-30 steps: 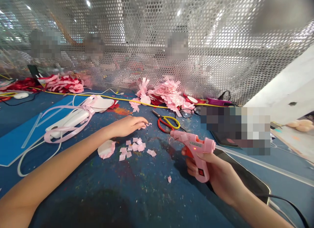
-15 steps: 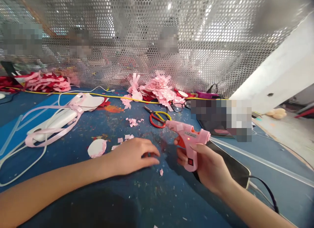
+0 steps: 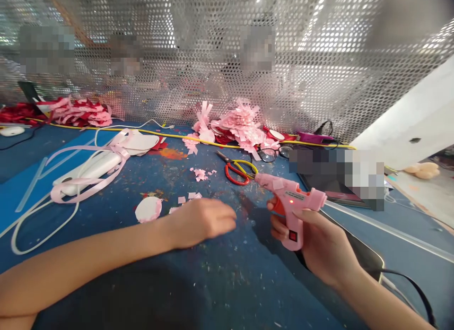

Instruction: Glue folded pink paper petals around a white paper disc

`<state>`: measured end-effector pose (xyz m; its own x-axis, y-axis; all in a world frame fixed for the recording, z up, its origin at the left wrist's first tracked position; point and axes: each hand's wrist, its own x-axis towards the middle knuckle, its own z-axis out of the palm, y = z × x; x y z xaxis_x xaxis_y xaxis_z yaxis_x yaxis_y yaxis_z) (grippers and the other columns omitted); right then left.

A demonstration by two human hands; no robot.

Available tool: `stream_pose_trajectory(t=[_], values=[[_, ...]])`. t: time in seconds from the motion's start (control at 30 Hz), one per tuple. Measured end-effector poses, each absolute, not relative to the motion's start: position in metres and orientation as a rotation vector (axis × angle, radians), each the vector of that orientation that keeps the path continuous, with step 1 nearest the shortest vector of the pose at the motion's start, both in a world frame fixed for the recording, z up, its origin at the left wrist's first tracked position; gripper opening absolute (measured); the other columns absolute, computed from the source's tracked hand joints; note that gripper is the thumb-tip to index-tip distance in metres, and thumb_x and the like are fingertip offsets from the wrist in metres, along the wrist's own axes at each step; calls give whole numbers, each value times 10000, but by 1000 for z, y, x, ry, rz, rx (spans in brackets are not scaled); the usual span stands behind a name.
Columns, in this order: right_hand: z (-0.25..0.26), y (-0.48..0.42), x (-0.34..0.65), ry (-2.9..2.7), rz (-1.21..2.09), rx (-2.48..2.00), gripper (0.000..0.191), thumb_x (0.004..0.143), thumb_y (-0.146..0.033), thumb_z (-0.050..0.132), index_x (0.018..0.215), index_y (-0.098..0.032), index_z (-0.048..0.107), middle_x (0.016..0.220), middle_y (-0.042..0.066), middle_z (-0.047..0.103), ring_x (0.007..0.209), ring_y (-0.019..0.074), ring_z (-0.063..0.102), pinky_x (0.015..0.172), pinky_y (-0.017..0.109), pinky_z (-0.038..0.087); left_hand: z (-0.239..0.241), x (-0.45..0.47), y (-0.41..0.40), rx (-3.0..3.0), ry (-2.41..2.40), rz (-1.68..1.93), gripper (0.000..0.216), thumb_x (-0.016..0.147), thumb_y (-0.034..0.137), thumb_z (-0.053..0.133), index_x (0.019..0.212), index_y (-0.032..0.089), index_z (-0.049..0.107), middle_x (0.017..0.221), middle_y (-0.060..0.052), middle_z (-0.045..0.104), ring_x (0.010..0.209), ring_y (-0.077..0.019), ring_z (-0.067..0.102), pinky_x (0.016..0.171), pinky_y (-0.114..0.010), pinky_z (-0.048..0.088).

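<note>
My right hand (image 3: 321, 247) is wrapped round a pink hot glue gun (image 3: 292, 204), its nozzle pointing to the left and a small light glowing on its side. A finger rests at its orange trigger (image 3: 278, 206). My left hand (image 3: 207, 219) lies low over the blue tabletop with its fingers closed together; whatever is in them, if anything, is hidden. Beside the left wrist is a white disc (image 3: 147, 210) with a pink edge. Small pink paper squares (image 3: 182, 199) lie just behind that hand. Scissors (image 3: 237, 169) with red and yellow handles lie beyond the nozzle.
Frilly pink paper pieces (image 3: 239, 122) are heaped against the perforated metal screen (image 3: 198, 46). At left a white power strip (image 3: 88, 171) lies tangled with pink ribbon. Eyeglasses (image 3: 268, 155), a dark phone-like slab (image 3: 365, 249) and a clear glue stick (image 3: 390, 230) are on the right.
The view has shifted, so things sit further right. My left fingers have closed together, and the small pink scrap near them no longer shows. The glue gun stays in my right hand.
</note>
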<state>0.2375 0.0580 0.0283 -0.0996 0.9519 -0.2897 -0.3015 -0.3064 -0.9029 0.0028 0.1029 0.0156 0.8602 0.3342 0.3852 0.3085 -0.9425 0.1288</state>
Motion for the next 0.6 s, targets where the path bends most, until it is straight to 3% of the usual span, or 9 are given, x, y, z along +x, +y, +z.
stream_pose_trajectory(t=[0.13,0.23,0.33,0.53,0.6], values=[[27,59,237,-838,1597,-1174,268,668,-384,585,801,-162,656,515,15,474,494,137,374,498,280,307,24,-19,144,2711,934,829,265,861,77,431,908,180,671,1036,-53,699,961,-158,649,885,-310,514],[27,59,236,-836,1583,-1191,263,656,-377,602,793,-158,653,515,17,473,494,136,368,488,280,314,19,-32,167,2573,1072,685,338,807,32,408,921,193,683,1093,-39,689,1011,-162,633,924,-333,486],[27,60,236,-833,1579,-1192,259,657,-375,601,797,-162,646,539,19,478,497,133,371,484,280,326,14,-40,177,2472,1101,625,392,785,29,390,987,210,673,1083,-28,697,990,-160,640,898,-331,490],[26,61,237,-863,1575,-1168,223,669,-354,583,789,-171,629,548,14,477,491,137,369,482,286,320,32,-25,151,2473,1096,656,213,855,207,493,958,196,679,975,-40,694,847,-165,643,776,-287,485],[25,62,237,-869,1575,-1166,228,674,-344,573,800,-163,633,569,20,493,491,132,383,487,283,322,39,-13,127,2497,930,495,161,848,240,552,924,201,688,895,-23,694,778,-150,638,732,-258,471]])
